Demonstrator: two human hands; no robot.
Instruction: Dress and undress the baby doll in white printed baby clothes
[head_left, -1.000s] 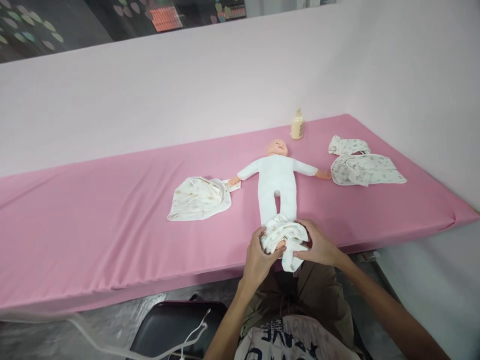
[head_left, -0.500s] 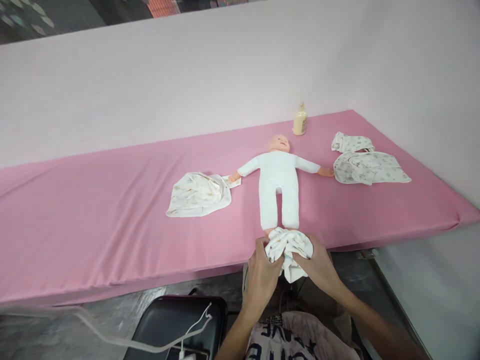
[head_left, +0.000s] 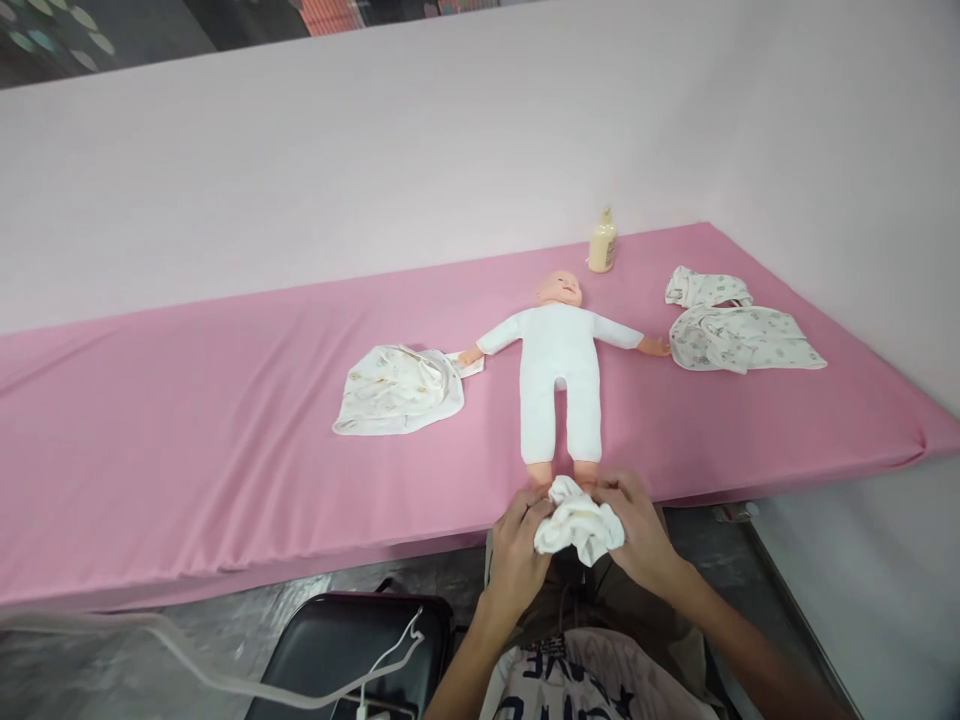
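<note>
A bunched white baby garment (head_left: 579, 525) is held between my two hands at the bed's front edge; its exact kind is hidden in the folds. My left hand (head_left: 523, 540) grips its left side, and my right hand (head_left: 634, 530) grips its right side, fingers curled into the cloth. Just beyond lies a baby doll (head_left: 560, 365) on its back, in a white body suit, arms spread wide. Its bare feet point toward me and are partly covered by the garment and my fingers.
The pink-covered bed (head_left: 187, 430) runs along a white wall. A patterned baby cloth (head_left: 401, 390) lies left of the doll; folded patterned clothes (head_left: 742, 338) lie right. A pump bottle (head_left: 602, 245) stands behind. Below are a black stool (head_left: 352, 645) and a white cable (head_left: 225, 680).
The garment has been gathered into a tighter bunch and drawn slightly back from the doll's legs, so more of its ankles shows. My fingers have shifted to the garment's far edge.
</note>
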